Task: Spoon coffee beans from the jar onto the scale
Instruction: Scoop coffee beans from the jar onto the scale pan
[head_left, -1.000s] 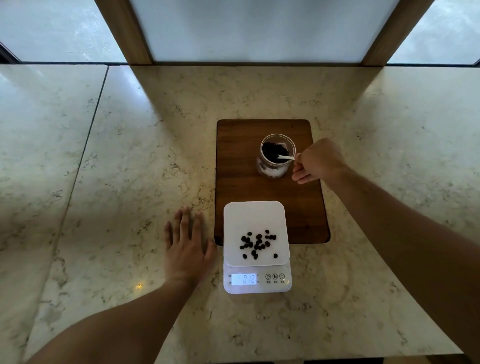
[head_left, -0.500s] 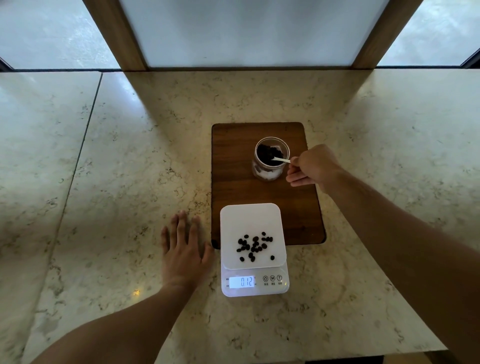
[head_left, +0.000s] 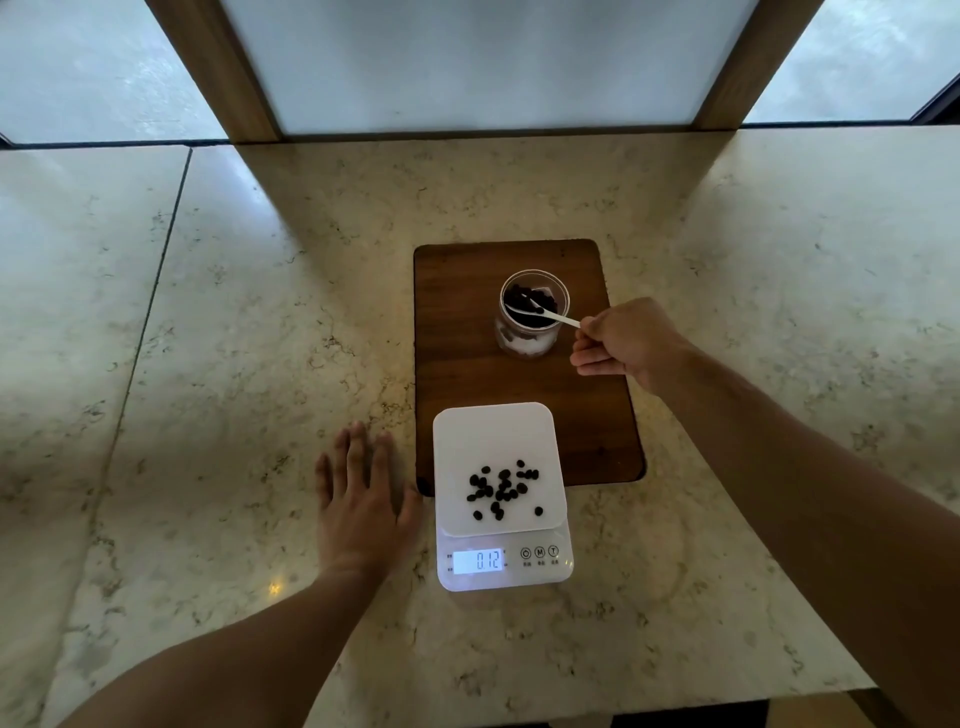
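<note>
A clear glass jar of dark coffee beans stands on a wooden board. My right hand is just right of the jar, shut on the handle of a small white spoon whose bowl is inside the jar's mouth with a few beans on it. A white digital scale sits at the board's near edge, with several beans on its platform and 0.12 on its display. My left hand lies flat on the counter, just left of the scale, fingers apart and holding nothing.
The marble counter stretches wide on both sides. Frosted window panes with wooden frame posts rise at the back edge. The counter's front edge runs along the bottom right.
The spoon's bowl has lifted a little inside the jar and now carries beans. My left hand and the scale have stayed put; the view has shifted slightly.
</note>
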